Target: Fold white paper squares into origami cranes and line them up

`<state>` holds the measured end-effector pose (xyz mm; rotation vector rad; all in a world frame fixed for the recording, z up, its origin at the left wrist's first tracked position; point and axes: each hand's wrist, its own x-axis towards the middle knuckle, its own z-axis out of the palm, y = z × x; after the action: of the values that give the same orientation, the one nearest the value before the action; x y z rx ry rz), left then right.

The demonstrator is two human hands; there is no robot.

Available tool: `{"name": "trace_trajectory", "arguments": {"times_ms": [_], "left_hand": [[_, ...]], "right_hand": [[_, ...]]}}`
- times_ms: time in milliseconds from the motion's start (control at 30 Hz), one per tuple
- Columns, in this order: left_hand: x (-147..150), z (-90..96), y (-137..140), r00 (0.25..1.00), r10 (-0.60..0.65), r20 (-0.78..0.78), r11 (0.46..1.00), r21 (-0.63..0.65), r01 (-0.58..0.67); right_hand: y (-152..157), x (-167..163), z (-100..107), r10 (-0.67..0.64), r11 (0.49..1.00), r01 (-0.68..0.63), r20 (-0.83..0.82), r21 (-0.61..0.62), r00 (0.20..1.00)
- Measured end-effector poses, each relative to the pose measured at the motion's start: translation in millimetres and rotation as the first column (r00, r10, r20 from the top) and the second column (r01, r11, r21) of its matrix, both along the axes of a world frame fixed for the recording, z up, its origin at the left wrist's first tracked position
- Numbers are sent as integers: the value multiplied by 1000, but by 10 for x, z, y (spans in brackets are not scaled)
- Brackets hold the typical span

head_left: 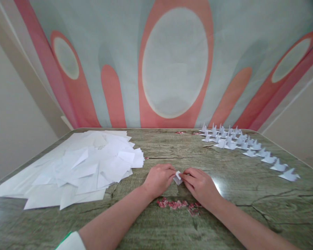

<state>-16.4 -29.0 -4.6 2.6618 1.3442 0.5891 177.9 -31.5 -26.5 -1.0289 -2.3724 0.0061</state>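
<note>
A small folded piece of white paper (177, 180) is held between my two hands at the middle of the table. My left hand (159, 178) pinches its left edge, with the fingers closed together. From the other side, my right hand (199, 184) grips the right edge between thumb and fingers. The paper has a roughly diamond shape, with a flap at its top. My fingers cover both of its sides, so the finer folds are hidden.
A wide heap of loose white paper sheets (78, 170) covers the table's left side. Several folded paper cranes (241, 140) stand in rows at the back right. The wood-patterned table (151, 222) meets a printed backdrop (127, 52) behind.
</note>
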Motion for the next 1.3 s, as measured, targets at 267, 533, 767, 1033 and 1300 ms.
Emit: {"name": "trace_trajectory", "arguments": {"times_ms": [267,533,767,1033,1300], "left_hand": [[22,-12,-4,997,45,-59,998,49,-43],[42,12,2,979,13,-201,992,123,12],[66,66,-7,965,-12,-262,992,120,45],[56,79,-26,964,-66,-258,993,77,89],[2,54,-20,983,-65,-170,997,28,70]], "right_hand": [[-2,-22,28,-20,999,19,-26,-47,999],[42,-29,3,16,1000,-17,-25,-6,1000],[33,-31,11,27,1000,-27,12,4,1000],[28,-22,30,31,999,-31,54,14,998],[14,8,52,56,997,-67,285,29,957]]}}
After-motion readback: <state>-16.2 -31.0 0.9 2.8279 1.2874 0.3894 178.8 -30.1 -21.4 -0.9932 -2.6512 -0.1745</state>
